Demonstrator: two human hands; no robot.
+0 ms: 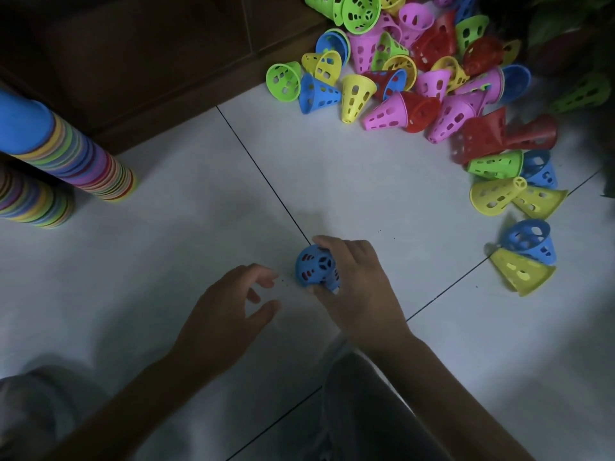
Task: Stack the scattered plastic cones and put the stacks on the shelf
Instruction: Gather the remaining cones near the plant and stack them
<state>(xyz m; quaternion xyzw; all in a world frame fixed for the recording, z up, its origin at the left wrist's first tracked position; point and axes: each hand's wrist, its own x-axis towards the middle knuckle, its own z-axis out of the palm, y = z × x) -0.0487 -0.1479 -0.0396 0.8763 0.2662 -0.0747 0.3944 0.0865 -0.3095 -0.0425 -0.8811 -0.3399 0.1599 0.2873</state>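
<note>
Right now my right hand point(352, 277) has its fingers curled over the blue cone point(316, 269), narrow end pointing left and up at the camera, red showing through its holes, so likely a nested start of a stack. Left hand point(233, 304) hangs just beside it, fingers loosely spread, holding nothing. Loose cones point(416, 78) lie well apart, up right, nearer my right hand; finished stacks point(83, 161) stand far left.

Pale tiled floor point(332, 181) with dark grout lines — dim light, dark wooden furniture point(133, 54) behind.
</note>
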